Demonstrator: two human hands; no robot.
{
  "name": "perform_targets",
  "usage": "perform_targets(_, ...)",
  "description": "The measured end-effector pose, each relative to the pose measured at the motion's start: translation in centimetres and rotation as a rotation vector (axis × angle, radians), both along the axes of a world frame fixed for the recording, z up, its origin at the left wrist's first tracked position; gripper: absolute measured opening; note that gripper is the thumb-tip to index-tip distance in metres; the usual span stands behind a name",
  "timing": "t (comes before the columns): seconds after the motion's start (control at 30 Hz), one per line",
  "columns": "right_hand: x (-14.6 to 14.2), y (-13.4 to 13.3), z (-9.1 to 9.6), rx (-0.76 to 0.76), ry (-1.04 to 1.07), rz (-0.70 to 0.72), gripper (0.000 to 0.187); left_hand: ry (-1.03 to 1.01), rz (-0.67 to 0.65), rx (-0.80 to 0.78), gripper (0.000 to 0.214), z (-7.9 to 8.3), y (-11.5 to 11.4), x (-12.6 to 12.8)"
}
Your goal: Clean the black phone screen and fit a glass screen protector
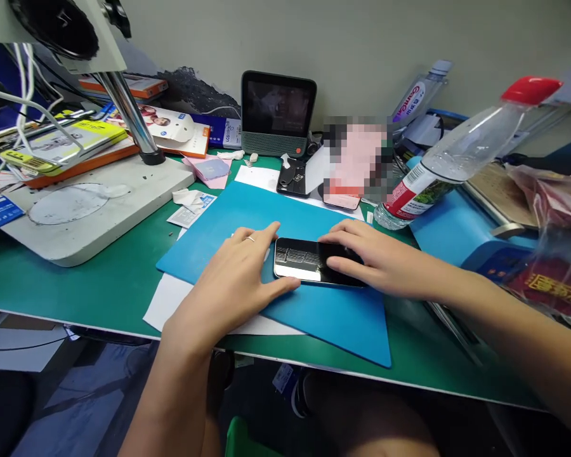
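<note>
A black smartphone (pixel 301 260) with a glossy screen lies flat on a blue mat (pixel 333 317) at the middle of the green desk. My left hand (pixel 235 279) frames the phone's left end, thumb along its near edge and fingers by its far corner; a ring shows on one finger. My right hand (pixel 368 260) lies flat over the phone's right half, fingers stretched across the screen.
A microscope stand with a white base (pixel 90 209) sits at the left. A small screen device (pixel 276 113) stands at the back, a second dark phone (pixel 292 178) before it. A plastic bottle (pixel 461 155) leans at the right. Boxes, papers and wipes lie around.
</note>
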State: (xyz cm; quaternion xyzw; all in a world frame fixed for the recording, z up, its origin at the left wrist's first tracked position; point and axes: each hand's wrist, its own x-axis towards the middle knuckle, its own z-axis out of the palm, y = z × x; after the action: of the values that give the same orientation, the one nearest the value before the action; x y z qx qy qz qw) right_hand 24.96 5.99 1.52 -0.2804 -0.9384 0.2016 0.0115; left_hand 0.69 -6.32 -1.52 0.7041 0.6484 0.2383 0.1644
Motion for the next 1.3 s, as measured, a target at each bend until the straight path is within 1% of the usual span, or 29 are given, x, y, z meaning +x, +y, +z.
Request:
perform_targets(0.1,-2.7,-0.8,0.3,0.02,0.053,0.065,0.041,0.019,-0.029,-0.05,0.084,-0.4,0.3,0.1)
perform_targets(0.2,-5.0,-1.2,-0.4,0.062,0.108,0.064,0.035,0.001,-0.008,-0.094,0.087,-0.7,0.6,0.2)
perform_targets(0.27,-5.8,-1.3,-1.0,0.078,0.148,0.039,0.033,-0.016,0.001,-0.09,0.087,-0.8,0.6,0.3)
perform_targets(0.33,-6.0,-1.3,-1.5,0.087,0.19,0.02,0.031,-0.031,0.0,-0.074,0.087,-0.8,0.6,0.3)
perform_targets(0.43,-5.9,-1.4,-2.0,0.115,0.21,0.027,0.031,-0.039,0.003,-0.061,0.089,-0.6,0.6,0.3)
perform_targets(0.6,-6.2,-1.6,-2.4,0.184,0.231,0.044,0.033,-0.016,0.015,-0.08,0.09,-0.5,0.6,0.5)
perform_targets(0.73,-6.4,-1.6,-2.5,0.195,0.258,0.04,0.035,0.003,0.031,-0.053,0.089,-0.5,0.5,0.6)
perform_targets(1.0,-6.8,-1.7,-2.5,0.221,0.222,0.023,0.035,0.009,0.039,-0.054,0.085,-0.7,0.3,0.7)
perform_targets(1.2,-7.3,-2.0,-2.6,0.305,0.189,-0.002,0.037,0.011,0.043,-0.053,0.082,-0.7,0.2,0.8)
perform_targets(1.3,-7.4,-2.2,-2.7,0.345,0.184,-0.016,0.036,0.015,0.038,-0.056,0.075,-0.4,0.2,0.9)
